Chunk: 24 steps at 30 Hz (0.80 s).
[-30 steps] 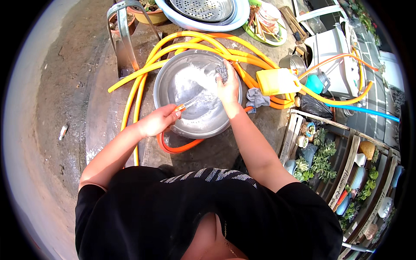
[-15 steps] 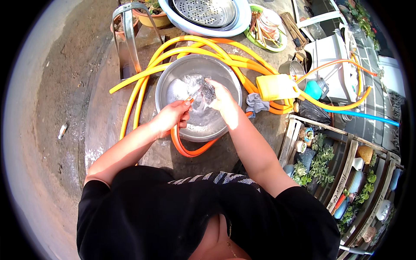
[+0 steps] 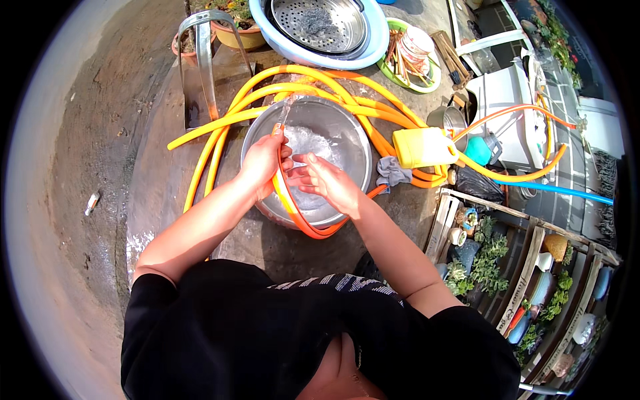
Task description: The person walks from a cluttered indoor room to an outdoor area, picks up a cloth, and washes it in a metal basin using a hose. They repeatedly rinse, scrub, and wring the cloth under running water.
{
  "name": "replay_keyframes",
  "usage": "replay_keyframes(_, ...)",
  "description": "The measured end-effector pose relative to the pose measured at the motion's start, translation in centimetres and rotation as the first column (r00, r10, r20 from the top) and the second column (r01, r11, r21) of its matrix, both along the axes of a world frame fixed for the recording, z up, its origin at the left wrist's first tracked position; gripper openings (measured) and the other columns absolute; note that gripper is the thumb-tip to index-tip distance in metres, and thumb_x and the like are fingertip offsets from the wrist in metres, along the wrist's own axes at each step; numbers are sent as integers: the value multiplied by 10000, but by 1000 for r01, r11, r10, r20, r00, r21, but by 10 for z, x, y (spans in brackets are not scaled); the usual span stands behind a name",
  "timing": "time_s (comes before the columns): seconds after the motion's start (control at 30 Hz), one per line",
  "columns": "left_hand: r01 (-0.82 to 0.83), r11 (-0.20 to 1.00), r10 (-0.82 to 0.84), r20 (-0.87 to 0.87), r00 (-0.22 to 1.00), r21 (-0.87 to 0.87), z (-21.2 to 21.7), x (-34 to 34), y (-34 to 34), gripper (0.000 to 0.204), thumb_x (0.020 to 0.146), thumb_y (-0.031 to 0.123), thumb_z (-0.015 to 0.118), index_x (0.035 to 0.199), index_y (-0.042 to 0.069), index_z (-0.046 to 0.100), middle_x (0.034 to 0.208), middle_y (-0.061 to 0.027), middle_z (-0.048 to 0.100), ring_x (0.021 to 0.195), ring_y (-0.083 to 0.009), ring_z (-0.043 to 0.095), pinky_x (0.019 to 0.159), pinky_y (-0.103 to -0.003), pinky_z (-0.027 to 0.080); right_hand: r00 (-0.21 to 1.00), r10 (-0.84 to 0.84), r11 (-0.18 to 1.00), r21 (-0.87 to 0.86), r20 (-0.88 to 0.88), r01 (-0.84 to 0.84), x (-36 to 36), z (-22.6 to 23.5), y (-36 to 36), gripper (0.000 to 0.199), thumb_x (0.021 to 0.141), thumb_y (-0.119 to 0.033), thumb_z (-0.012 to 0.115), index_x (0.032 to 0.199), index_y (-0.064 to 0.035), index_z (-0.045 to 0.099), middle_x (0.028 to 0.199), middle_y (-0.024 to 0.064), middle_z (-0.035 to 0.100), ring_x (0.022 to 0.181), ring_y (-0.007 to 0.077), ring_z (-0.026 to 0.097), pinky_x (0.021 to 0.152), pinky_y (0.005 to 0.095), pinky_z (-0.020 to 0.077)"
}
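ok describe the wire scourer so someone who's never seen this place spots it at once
From the grey metal bowl at the centre, look up the picture to the wide light-blue basin. Inside that sits a round metal pan with holes, and the scourer lies on it. It is the dark, fuzzy clump, unlike the smooth, shiny pan.

Hands partly hide the metal basin; top edge crops blue tub.

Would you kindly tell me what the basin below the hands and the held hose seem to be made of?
Basin: probably stainless steel, smooth and grey, judging by its metallic glare.
Held hose: likely flexible plastic or rubber, smooth and orange, since it bends in an unkinked curve.
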<state>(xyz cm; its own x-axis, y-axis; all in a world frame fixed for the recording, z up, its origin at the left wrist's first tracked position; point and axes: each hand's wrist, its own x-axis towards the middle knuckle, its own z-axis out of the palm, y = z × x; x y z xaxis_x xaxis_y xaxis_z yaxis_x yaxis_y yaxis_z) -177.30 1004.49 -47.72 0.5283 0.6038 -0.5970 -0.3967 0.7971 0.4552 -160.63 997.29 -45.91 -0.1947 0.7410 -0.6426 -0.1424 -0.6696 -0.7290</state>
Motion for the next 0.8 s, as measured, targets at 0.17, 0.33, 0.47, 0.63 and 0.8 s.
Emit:
replay_keyframes(0.17, 153, 970, -135, -105, 985, 189, 0, 8, -1, 396, 997, 417, 427, 1142, 54, 495, 933, -63, 567, 874, -158, 574, 730, -305, 498, 986, 23, 960, 271, 164, -67, -11, 40, -40, 390, 1016, -249, 447, 1350, -51, 409, 806, 1, 475, 606, 71, 451, 570, 210, 394)
replay_keyframes(0.33, 321, 830, -169, -342, 924, 456, -30, -4, -5, 468, 995, 452, 422, 1215, 47, 505, 1058, -72, 584, 1002, -159, 563, 859, -329, 465, 890, -283, 911, 391, 358, 133, 44, 119, -1, 350, 1018, -296, 439, 1309, -102, 457, 732, -41, 445, 508, 9, 357, 443, 163, 278)
replay_keyframes(0.47, 451, 787, -281, -407, 869, 420, -52, -7, -19, 417, 996, 410, 446, 1210, 57, 509, 1068, -70, 595, 979, -154, 576, 848, -313, 460, 864, -342, 873, 465, 370, 147, 61, 146, 41, 338, 1016, -326, 441, 1275, -120, 508, 658, -56, 397, 473, 3, 306, 411, 174, 237)
replay_keyframes(0.63, 444, 816, -304, -379, 874, 370, -59, -14, -20, 402, 996, 403, 449, 1195, 64, 532, 1050, -60, 612, 968, -149, 590, 835, -295, 463, 856, -377, 859, 479, 354, 180, 47, 152, 72, 304, 1010, -308, 456, 1242, -132, 543, 639, -60, 380, 462, 7, 288, 406, 169, 216)
replay_keyframes(0.8, 360, 848, -263, -282, 923, 388, -50, -14, 6, 433, 1001, 409, 431, 1231, 56, 534, 1097, -65, 620, 992, -146, 593, 867, -290, 464, 884, -350, 872, 453, 310, 186, 34, 142, 66, 319, 1010, -334, 456, 1240, -131, 541, 643, -51, 404, 458, 11, 318, 406, 172, 262)
